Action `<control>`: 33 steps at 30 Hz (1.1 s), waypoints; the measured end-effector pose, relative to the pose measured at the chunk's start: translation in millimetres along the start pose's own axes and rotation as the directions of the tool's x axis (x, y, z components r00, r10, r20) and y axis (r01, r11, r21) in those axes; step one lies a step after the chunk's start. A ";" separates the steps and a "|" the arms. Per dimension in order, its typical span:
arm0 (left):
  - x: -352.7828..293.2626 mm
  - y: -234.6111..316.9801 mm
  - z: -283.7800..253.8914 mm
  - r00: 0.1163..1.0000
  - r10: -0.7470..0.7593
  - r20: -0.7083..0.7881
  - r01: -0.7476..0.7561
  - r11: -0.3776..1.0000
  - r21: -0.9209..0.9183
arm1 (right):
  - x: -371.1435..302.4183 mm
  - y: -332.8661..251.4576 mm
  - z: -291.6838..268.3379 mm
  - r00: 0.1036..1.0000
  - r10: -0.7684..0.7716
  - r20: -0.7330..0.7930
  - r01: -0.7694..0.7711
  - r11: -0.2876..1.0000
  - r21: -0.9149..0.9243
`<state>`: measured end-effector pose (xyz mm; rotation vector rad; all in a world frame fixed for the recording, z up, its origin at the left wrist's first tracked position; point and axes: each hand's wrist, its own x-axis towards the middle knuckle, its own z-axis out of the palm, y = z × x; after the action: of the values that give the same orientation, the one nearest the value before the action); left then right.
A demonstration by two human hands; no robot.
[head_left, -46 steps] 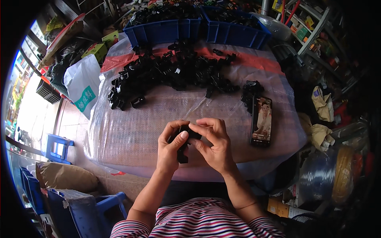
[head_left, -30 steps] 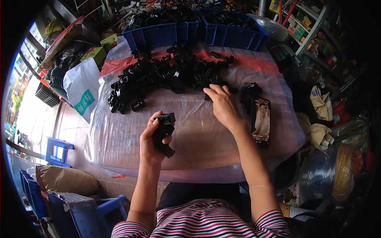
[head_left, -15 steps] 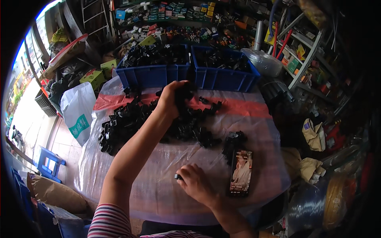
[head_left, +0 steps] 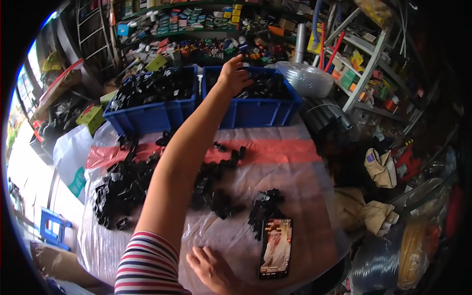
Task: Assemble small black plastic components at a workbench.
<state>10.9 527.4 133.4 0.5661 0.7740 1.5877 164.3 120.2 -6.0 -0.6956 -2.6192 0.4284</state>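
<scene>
Since the frame half a second ago the left hand [head_left: 234,76] has travelled from the near edges of the boxes, where it held dark parts, to a place above the right blue box [head_left: 258,114]; the right hand [head_left: 210,269] has drawn closer to the body, and the boxes sit lower in the view; the left hand's fingers are spread apart over the black parts [head_left: 268,87] in that box, its bare forearm crossing above the desk [head_left: 312,206] from a striped sleeve [head_left: 150,265]; the right hand is palm down at the near side of the desk, fingers slightly bent, and whether it pinches anything or touches the surface I cannot tell; the left blue box [head_left: 152,117] stands just beside the other at the far edge, filled with similar black pieces [head_left: 152,88]; a loose black heap [head_left: 125,179] spreads across the desk, partly hidden by the left forearm; a smaller black cluster [head_left: 265,202] lies to its right, its near end close to a phone [head_left: 275,250] with a lit screen; the desk wears a translucent sheet with a red band [head_left: 285,151] near the boxes; a white bag [head_left: 73,152] is at its left, and a blue stool [head_left: 53,227] stands on the floor beyond.
</scene>
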 end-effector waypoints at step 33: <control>-317.8 79.5 -418.0 0.863 0.501 -0.063 -0.105 0.299 0.948 | -36.0 -4.7 3.3 0.962 0.093 -0.257 -0.053 0.986 0.159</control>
<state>-297.5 141.2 -60.9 1.3572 2.0320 1.4710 189.7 96.8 -17.6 -0.7456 -2.2909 0.5120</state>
